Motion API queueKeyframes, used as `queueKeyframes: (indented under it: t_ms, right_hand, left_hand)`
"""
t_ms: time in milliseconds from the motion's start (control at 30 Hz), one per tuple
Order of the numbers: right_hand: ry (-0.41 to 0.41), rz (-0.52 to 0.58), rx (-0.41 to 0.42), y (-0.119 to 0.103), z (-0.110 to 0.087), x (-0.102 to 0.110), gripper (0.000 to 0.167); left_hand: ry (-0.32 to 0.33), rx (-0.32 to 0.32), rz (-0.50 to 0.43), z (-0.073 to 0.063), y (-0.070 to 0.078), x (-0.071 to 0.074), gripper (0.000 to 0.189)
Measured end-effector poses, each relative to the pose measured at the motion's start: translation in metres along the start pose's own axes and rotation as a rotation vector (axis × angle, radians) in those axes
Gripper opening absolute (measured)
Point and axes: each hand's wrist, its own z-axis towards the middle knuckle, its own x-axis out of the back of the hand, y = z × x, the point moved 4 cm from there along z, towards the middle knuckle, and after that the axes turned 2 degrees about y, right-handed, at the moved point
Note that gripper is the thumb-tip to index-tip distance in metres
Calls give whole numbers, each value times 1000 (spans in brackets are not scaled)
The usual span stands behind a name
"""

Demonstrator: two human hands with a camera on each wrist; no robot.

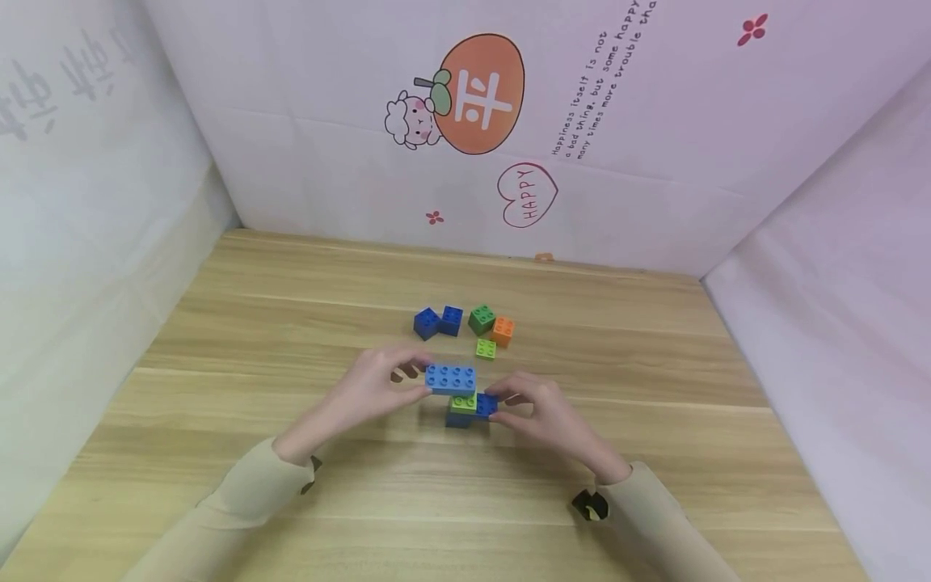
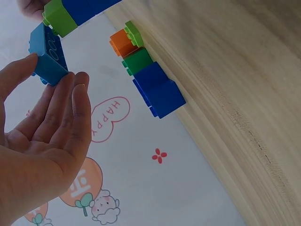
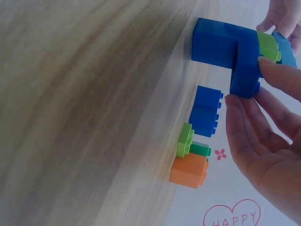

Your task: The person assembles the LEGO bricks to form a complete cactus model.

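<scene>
My left hand [image 1: 374, 384] pinches a light blue eight-stud toy brick [image 1: 450, 380] by its left end, thumb in front and fingers behind. That brick is held level, studs up, close over a lime green brick [image 1: 463, 402]. In the right wrist view the lime brick [image 3: 267, 46] sits on a dark blue brick [image 3: 247, 66], which lies across a lower blue brick [image 3: 214, 42]. My right hand [image 1: 541, 408] pinches the overhanging right end of the middle dark blue brick between thumb and fingers. The lower brick stands on the wooden table [image 1: 407, 501].
Beyond the hands lie loose bricks: two dark blue bricks [image 1: 440, 322] side by side, a green brick [image 1: 482, 320], an orange brick [image 1: 503, 331] and a flat lime green brick [image 1: 486, 349]. White printed cloth [image 1: 327, 162] walls the table at the back and both sides.
</scene>
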Motion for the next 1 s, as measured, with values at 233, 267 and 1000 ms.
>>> queueKeyframes:
  t_ms: [233, 267, 1000]
  right_hand:
    - [5, -8, -6, 0, 1, -1, 31]
    - [6, -8, -8, 0, 1, -1, 31]
    - [1, -22, -7, 1, 3, -1, 32]
  left_hand:
    - [-11, 5, 23, -4, -1, -3, 37]
    - [-11, 2, 26, -4, -1, -3, 37]
    - [-89, 6, 7, -5, -1, -10, 37]
